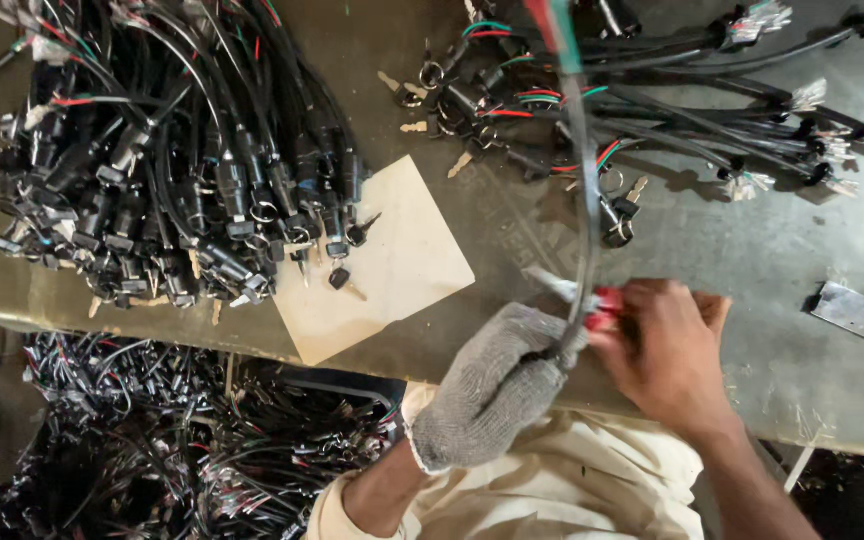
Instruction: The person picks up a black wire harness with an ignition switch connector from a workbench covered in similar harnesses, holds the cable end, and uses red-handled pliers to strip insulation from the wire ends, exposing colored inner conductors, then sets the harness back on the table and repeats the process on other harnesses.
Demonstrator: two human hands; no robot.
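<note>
A worn, grey-brown workbench top [752,260], scuffed and dusty, fills most of the head view, its near edge running across the lower part of the picture. On its left side lies a large heap of black cable assemblies with lock cylinders and small keys [172,170], partly resting on a pale tan square of cardboard [392,270]. At the top right a second, looser spread of black cables with white-sleeved coloured wire ends [712,110] lies on the bench. A small flat metal plate [857,312] sits near the right edge. Below the bench, at the lower left, a dark tangle of more wired cables [152,450] fills the floor space; its depth is hard to make out.

The left hand [492,385], in a grey knitted glove, is closed around a thin black cable [584,190] that rises to the top of the picture, where red and green wires blur out of focus. The bare right hand [667,350] pinches the cable's end, where red shows between the fingertips; what exactly it grips is hidden. Both hands are just above the bench's near edge. A cream sleeve and garment [572,480] are cut off by the lower edge.
</note>
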